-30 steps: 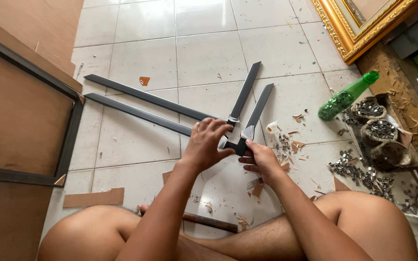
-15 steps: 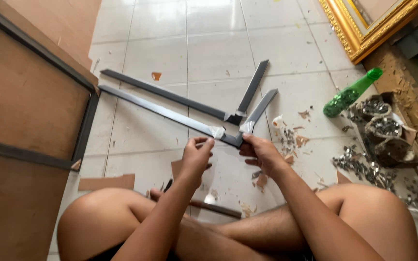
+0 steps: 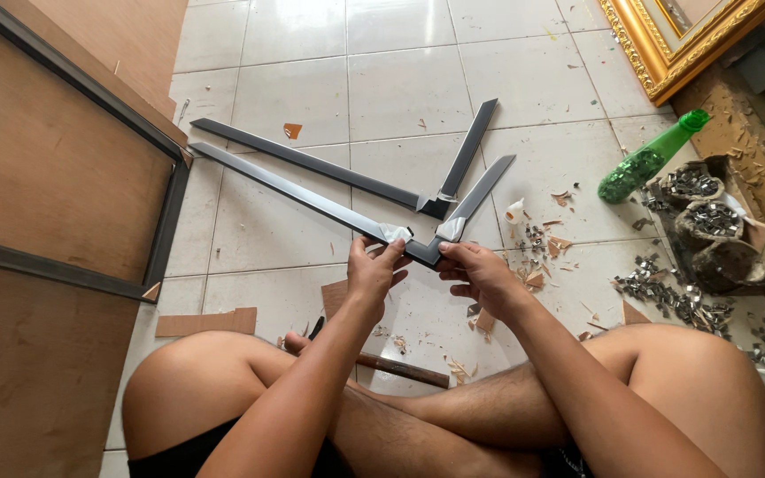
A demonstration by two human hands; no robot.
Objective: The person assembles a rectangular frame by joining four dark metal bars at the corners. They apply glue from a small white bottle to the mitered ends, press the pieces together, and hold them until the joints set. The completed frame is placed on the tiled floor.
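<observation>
I sit cross-legged on a white tiled floor. My left hand and my right hand hold the mitred corner of a dark grey L-shaped frame piece, raised off the floor. The left hand pinches the long bar by its whitish corner tape, while the right hand grips the short bar next to the joint. A second matching L-shaped frame piece lies flat on the tiles just beyond it.
Brown boards in dark frames lean at the left. A hammer lies by my shins. A green bottle, bowls of metal clips, wood chips and a gilt frame fill the right side.
The camera has drawn closer and tilted. Both hands have lifted the near frame corner toward me and shifted their grip onto its taped joint; the far piece stays on the floor.
</observation>
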